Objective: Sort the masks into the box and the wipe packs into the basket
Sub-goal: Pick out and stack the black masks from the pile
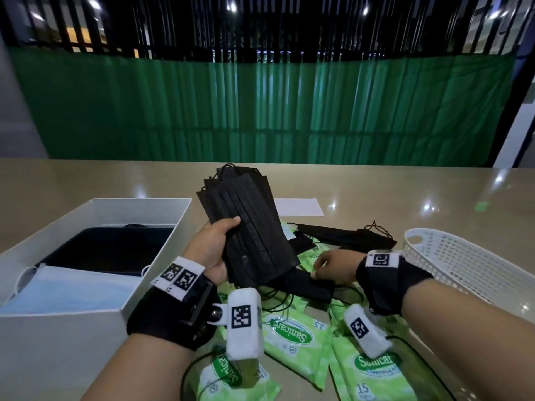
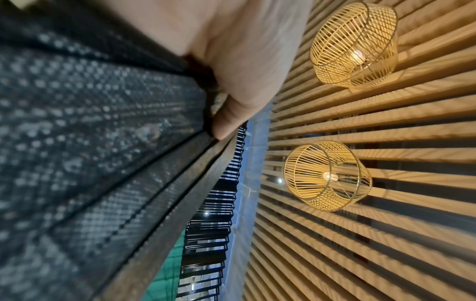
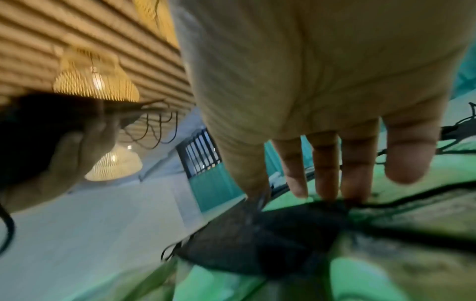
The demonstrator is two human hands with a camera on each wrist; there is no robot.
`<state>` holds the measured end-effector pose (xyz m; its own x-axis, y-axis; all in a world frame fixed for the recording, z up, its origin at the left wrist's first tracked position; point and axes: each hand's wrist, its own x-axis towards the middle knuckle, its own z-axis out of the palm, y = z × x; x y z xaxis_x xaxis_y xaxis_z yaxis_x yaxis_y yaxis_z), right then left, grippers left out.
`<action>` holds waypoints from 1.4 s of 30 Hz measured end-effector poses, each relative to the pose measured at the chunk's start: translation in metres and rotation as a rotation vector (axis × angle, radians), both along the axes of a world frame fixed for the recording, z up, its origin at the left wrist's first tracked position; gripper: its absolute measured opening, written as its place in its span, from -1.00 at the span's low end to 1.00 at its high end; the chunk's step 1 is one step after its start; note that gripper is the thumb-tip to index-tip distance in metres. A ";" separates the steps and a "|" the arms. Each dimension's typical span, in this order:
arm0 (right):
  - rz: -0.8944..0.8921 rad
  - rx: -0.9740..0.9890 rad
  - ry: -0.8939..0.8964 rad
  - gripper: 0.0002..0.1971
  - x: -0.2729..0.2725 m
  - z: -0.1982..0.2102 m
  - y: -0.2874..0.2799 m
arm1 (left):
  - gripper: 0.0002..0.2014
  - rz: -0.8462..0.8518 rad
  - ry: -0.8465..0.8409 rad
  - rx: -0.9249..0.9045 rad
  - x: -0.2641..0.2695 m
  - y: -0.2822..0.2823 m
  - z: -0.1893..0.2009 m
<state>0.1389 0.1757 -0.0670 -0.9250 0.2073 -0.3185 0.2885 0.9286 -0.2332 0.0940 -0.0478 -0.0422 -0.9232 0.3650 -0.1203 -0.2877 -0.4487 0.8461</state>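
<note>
- Over the bench [image 1: 434, 186], in the head view, the left hand [image 1: 212, 250] grips a fanned stack of black masks [image 1: 249, 224] by its lower end, thumb across the front and the stack tilted upright just beside the white box [image 1: 150, 204], which already holds blue masks [image 1: 72, 287]. The right hand [image 1: 330, 263] reaches down to a loose black mask [image 1: 307, 285] lying on the green wipe packs [image 1: 292, 334]; more black masks [image 1: 347, 237] lie beyond it, and the white basket [image 1: 451, 256] stands to the right, with nothing seen in it.
- In the left wrist view the thumb [image 2: 231, 114] clamps the pleated black masks [image 2: 90, 142] at the edge. These look light, soft and floppy, so a stack held at one end will probably fan and slip; a firm pinch across the full width seems wise.
- In the right wrist view the fingers [image 3: 327, 167] extend downward, tips touching the black mask [image 3: 270, 230] where its ear loops meet; I cannot tell whether they have pinched it yet. The thin loops may snag on neighbours, so taking the fabric body seems safer. The wipe packs [image 3: 360, 279] beneath look glossy and squashy, likely slippery, best gripped by a sealed edge.
</note>
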 end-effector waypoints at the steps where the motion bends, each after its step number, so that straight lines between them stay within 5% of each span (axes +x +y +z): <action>1: 0.020 0.039 -0.005 -0.63 -0.003 -0.002 -0.003 | -0.72 -0.014 -0.033 -0.011 0.000 -0.001 -0.001; 7: 0.068 0.206 -0.132 -0.62 -0.010 -0.011 -0.005 | -0.65 -0.066 -0.194 -0.102 0.002 -0.002 -0.013; 9: 0.070 0.138 -0.106 -0.76 -0.007 -0.010 0.000 | -0.66 -0.057 -0.216 -0.100 0.003 -0.001 -0.016; 12: -0.013 -0.103 0.057 -0.86 0.001 -0.001 0.011 | -0.67 -0.030 -0.244 -0.081 0.001 0.001 -0.019; 17: -0.272 -0.618 0.409 -0.74 0.016 0.017 0.033 | -0.69 0.000 -0.274 -0.043 -0.006 0.001 -0.029; 25: -0.333 -0.930 0.865 -0.84 0.028 0.042 0.047 | -0.65 0.022 -0.274 -0.084 -0.010 0.004 -0.038; 29: -0.321 -1.009 1.073 -0.65 0.037 0.057 0.049 | -0.65 0.025 -0.275 -0.075 -0.011 0.007 -0.038; 36: -0.376 -1.328 0.753 -0.56 0.020 0.034 0.022 | -0.69 -0.015 -0.228 -0.021 0.001 0.029 -0.029; 42: -0.312 -1.272 0.504 -0.60 0.007 0.011 -0.009 | -0.30 -0.190 -0.219 0.113 0.000 0.045 -0.030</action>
